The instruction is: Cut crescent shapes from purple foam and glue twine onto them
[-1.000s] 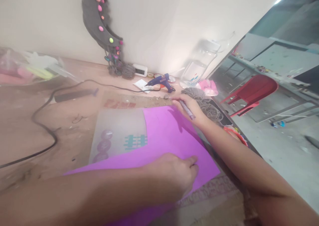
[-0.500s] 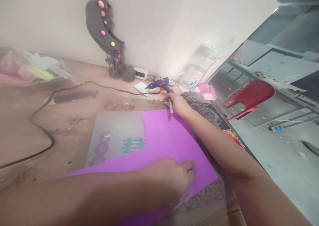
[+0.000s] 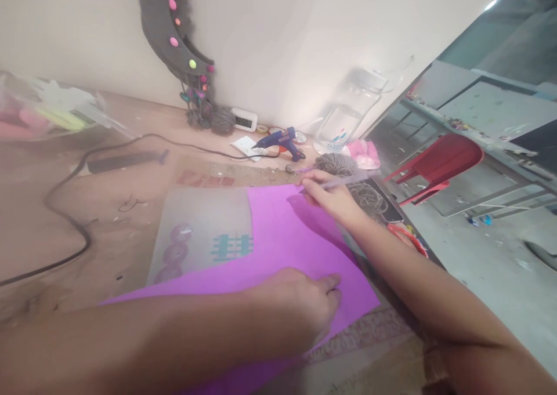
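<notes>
Read clock positions from the centre of the view, with 12 o'clock away from you. Your work surface is a brownish table [image 3: 26, 209] littered with small scraps, set against a pale wall [image 3: 270, 41]. A glue gun [image 3: 276, 140] rests at 12, a water bottle [image 3: 346, 119] stands between 1 and 2, and grey yarn [image 3: 335, 164] lies near 2 to 3. A decorated grey crescent [image 3: 161, 35] hangs between 10 and 11; a red chair [image 3: 448, 163] occupies the room at 3.

Note the limits of visibility: your left forearm covers part of the purple sheet [image 3: 278, 227], whose near portion is cut off at the bottom edge. The plastic bag [image 3: 47, 113] between 9 and 10 is cropped and blurred. The pen [image 3: 348, 180] is also smeared.

The pen sits in your right hand [image 3: 331, 196], above the sheet's far edge — fingers closed around it, its long axis running roughly 9 to 3, lower end toward 9. Whether that end touches the sheet cannot be determined.

The sheet lies flat around 5 to 6, over a translucent printed mat [image 3: 204, 209]. Your left hand [image 3: 300, 302] rests on it, fingers partly curled — you cannot tell whether they enclose anything.
</notes>
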Available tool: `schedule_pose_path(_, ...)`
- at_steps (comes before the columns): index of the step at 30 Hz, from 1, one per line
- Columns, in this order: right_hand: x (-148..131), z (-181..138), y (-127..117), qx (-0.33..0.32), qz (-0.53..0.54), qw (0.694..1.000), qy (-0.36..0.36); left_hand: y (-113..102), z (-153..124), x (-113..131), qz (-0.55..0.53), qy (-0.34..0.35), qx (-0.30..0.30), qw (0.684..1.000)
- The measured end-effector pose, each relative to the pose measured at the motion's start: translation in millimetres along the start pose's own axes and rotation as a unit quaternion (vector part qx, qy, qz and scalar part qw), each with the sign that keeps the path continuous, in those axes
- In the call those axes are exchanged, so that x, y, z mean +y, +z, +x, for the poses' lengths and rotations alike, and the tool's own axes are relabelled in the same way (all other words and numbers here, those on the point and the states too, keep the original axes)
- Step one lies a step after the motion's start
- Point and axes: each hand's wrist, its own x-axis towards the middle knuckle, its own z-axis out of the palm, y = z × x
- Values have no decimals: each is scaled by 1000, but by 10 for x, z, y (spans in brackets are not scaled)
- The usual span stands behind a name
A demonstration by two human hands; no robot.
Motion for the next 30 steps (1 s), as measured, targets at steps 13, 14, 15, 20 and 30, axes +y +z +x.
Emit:
schedule_pose_path(13,138,-188,235,44,-81,996,19,-160,49,20,-12,12,-33,999)
schedule_pose_path(14,136,-185,237,42,-87,995,18,-177,56,21,-16,10,-42,999)
schedule_pose_path(15,133,-182,238,40,-93,995,18,-190,62,21,-19,8,-48,999)
schedule_pose_path(20,133,-169,246,45,-115,992,5,-184,48,22,-18,10,-37,999)
schedule_pose_path(30,135,-193,239,38,-100,994,9,-172,33,21,-11,6,-12,1000)
